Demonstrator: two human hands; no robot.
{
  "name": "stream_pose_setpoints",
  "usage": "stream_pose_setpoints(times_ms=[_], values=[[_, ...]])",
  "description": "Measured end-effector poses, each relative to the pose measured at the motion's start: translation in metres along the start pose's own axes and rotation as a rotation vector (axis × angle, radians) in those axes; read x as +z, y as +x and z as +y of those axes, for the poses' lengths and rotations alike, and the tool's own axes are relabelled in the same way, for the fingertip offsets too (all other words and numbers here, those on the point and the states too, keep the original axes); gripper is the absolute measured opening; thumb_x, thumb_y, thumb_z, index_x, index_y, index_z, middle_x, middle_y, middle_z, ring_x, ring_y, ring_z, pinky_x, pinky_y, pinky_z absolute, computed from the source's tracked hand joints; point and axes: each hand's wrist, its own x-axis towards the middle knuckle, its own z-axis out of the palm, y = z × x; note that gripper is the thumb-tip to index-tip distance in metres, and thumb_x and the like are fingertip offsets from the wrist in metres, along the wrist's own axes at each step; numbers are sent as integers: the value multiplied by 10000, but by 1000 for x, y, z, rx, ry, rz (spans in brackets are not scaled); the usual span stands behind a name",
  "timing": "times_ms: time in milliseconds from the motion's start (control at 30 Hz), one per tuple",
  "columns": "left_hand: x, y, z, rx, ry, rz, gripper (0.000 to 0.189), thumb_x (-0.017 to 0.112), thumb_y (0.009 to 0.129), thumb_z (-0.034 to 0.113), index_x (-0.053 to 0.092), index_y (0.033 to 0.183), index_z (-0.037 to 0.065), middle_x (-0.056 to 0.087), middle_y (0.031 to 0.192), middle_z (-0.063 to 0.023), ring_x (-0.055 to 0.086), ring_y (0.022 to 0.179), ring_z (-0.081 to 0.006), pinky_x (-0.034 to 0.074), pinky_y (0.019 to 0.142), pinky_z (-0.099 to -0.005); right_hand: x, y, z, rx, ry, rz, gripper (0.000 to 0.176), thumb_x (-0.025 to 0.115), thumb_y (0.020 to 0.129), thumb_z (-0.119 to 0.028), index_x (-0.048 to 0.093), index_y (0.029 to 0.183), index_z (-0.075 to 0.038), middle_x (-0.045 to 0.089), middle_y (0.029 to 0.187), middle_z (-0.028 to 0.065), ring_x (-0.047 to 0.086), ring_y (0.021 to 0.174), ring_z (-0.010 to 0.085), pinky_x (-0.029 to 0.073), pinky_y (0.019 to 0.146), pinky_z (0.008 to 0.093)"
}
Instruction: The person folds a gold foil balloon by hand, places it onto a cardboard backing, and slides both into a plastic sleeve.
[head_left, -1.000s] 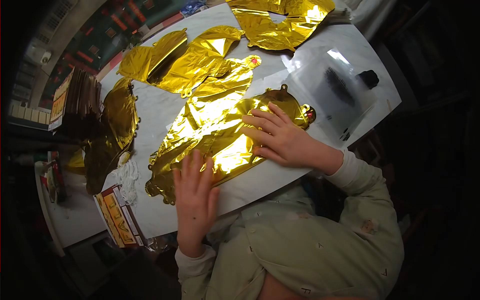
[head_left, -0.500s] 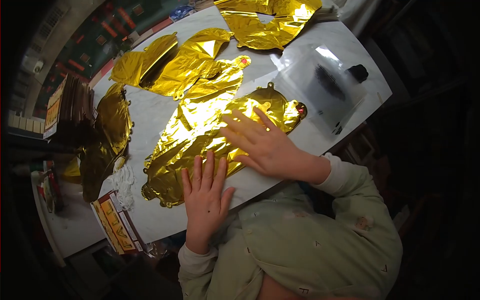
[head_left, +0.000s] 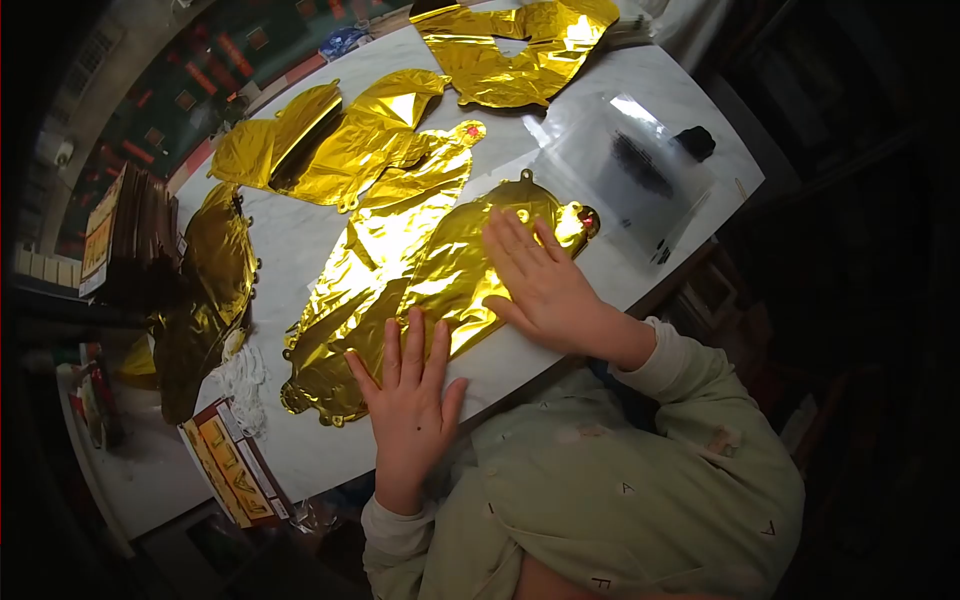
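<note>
A flat gold foil balloon (head_left: 450, 255) lies across the marble-patterned table, with a small red mark at its upper right tab. My left hand (head_left: 410, 400) rests palm down on its lower edge, fingers spread. Farther right, my right hand (head_left: 545, 285) lies flat on the same foil, its fingers stretched out and the thumb apart. Neither hand grips anything. Another gold foil piece (head_left: 335, 140) lies folded beyond, and a further one (head_left: 515, 50) with an opening in it is at the table's far edge.
Clear plastic bags (head_left: 640, 180) with black marks lie at the right. On the left are a stack of brown packets (head_left: 125, 240), dark gold foil (head_left: 215, 260), white string (head_left: 245, 385) and a printed packet (head_left: 230, 470).
My right hand has shifted slightly right over the foil, and the foil beneath looks smoother. My left hand has barely moved. The whole view has shifted a little.
</note>
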Motion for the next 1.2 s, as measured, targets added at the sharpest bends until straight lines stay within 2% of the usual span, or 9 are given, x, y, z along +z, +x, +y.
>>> stream_pose_setpoints(times_ms=[267, 433, 600, 667, 700, 767, 833, 1100, 1200], values=[[0, -1, 0, 0, -25, 25, 646, 580, 1027, 408, 454, 1626, 201, 333, 1731, -101, 242, 1619, -327, 23, 1250, -715, 4, -3, 5, 7, 38, 36, 818, 524, 1079, -459, 246, 1646, 63, 188, 1731, 292, 158, 1623, 437, 132, 1296, 547], [1, -1, 0, -3, -27, 34, 650, 586, 1024, 418, 455, 1625, 210, 335, 1732, -84, 263, 1611, -320, 18, 1232, -750, -5, -7, 6, 126, -132, 31, 851, 533, 1069, -504, 245, 1651, 46, 140, 1728, 324, 105, 1610, 512, 74, 1271, 647], [2, -2, -2, 2, -47, 55, 654, 600, 1017, 426, 462, 1619, 214, 340, 1730, -79, 284, 1602, -326, 29, 1224, -766, -21, 9, 11, 155, -122, -76, 839, 601, 1040, -463, 285, 1642, 28, 185, 1717, 320, 141, 1606, 502, 108, 1280, 623], [1, -2, -2, -1, -53, 60, 652, 598, 1018, 428, 463, 1618, 214, 341, 1729, -78, 286, 1601, -329, 38, 1222, -768, -38, 47, 10, -66, -140, 158, 666, 680, 1003, -368, 481, 1531, -14, 432, 1588, 265, 375, 1503, 465, 315, 1225, 564], [1, -2, -2, -2, -57, 55, 650, 597, 1019, 430, 464, 1618, 214, 343, 1728, -78, 288, 1600, -332, 46, 1220, -769, -42, 69, 9, -73, -144, 158, 666, 680, 1003, -368, 481, 1531, -14, 432, 1588, 265, 375, 1503, 465, 315, 1225, 564], [1, -3, -1, -2, -64, 65, 648, 595, 1021, 430, 463, 1618, 215, 343, 1727, -78, 290, 1599, -334, 54, 1217, -772, -45, 121, 4, -238, 199, -93, 462, 735, 958, -295, 626, 1346, -69, 602, 1359, 163, 556, 1299, 390, 477, 1067, 505], [1, -4, -2, -6, -62, 79, 647, 593, 1022, 431, 463, 1618, 215, 343, 1727, -78, 291, 1599, -337, 61, 1214, -775, -19, 165, 10, -292, 210, -185, 376, 740, 947, -296, 662, 1252, -90, 627, 1228, 116, 604, 1171, 349, 518, 964, 467], [2, -4, -3, 8, -72, 76, 636, 573, 1038, 442, 454, 1621, 215, 331, 1732, -80, 287, 1599, -336, 75, 1201, -787, 5, 218, 30, -287, 17, -128, 384, 778, 924, -340, 650, 1271, -237, 633, 1230, 35, 544, 1285, 303, 480, 973, 537], [3, -5, -3, 12, -66, 82, 634, 570, 1041, 446, 454, 1620, 214, 333, 1731, -80, 288, 1598, -334, 78, 1199, -789, -17, 223, 28, -250, 10, -325, 275, 794, 899, -321, 671, 1121, -216, 632, 1175, 16, 549, 1245, 286, 390, 1023, 518]])
